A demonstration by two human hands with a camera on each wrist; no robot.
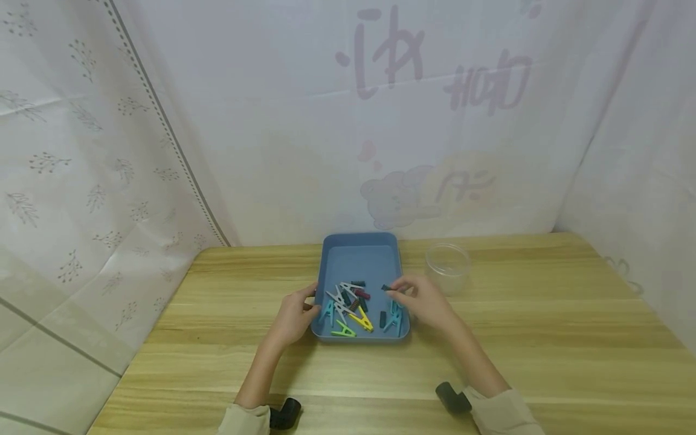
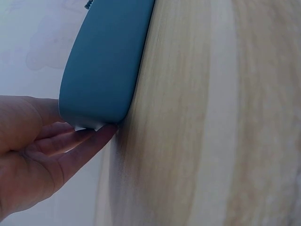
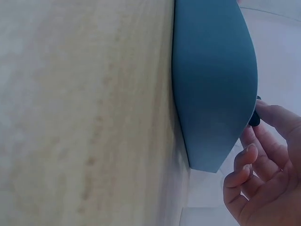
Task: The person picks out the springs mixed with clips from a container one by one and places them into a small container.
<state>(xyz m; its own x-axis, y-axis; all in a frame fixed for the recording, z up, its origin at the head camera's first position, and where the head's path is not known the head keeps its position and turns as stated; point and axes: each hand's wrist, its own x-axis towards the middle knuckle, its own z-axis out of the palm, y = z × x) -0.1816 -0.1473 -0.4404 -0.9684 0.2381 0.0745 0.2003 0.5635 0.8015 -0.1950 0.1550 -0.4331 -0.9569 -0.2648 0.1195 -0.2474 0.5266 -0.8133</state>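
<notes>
A blue tray (image 1: 361, 260) holds several clothespins in grey, blue, yellow and green, among them a yellow clothespin (image 1: 361, 320) and a green clothespin (image 1: 343, 330). Small dark green, red and brown ribbed pieces lie mixed with them, such as a red ribbed piece (image 1: 361, 294). My left hand (image 1: 293, 315) grips the tray's left side; in the left wrist view its fingers (image 2: 89, 143) touch the outer wall. Over the tray's right side, my right hand (image 1: 421, 296) pinches a small dark piece (image 3: 254, 117) between thumb and fingertips. Its exact kind is too small to tell.
A clear round plastic container (image 1: 447, 269) stands on the wooden table (image 1: 522, 302), right of the tray and behind my right hand. A printed cloth (image 1: 283, 151) hangs behind the table's back edge. Black wrist devices (image 1: 452, 399) sit by both sleeves.
</notes>
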